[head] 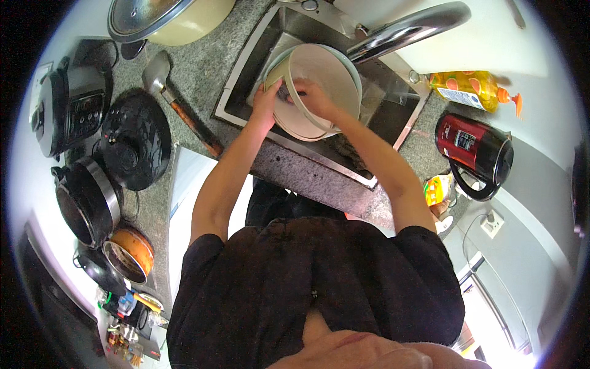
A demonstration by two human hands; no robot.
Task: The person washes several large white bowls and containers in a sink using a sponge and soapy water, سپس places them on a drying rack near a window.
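Observation:
A cream-coloured pot [339, 69] is tilted over the steel sink [387, 115]. A pale round basin or bowl edge [352, 57] shows around and behind it. My left hand [267, 104] grips the pot's outer side at the left, thumb towards the rim. My right hand [313, 97] reaches inside against the inner wall, its fingers curled. A small dark thing [282, 93] lies between the two hands; I cannot tell whether it is a scrubber or part of the pot. Whether the right fingers hold something is hidden.
A chrome faucet [405, 32] arches over the sink's right. Dish soap [465, 90] and a red-black electric kettle [474, 154] stand on the right. To the left lie a wooden-handled spatula [179, 104], a black lid [136, 138], several pots and a lidded cream pot [189, 25].

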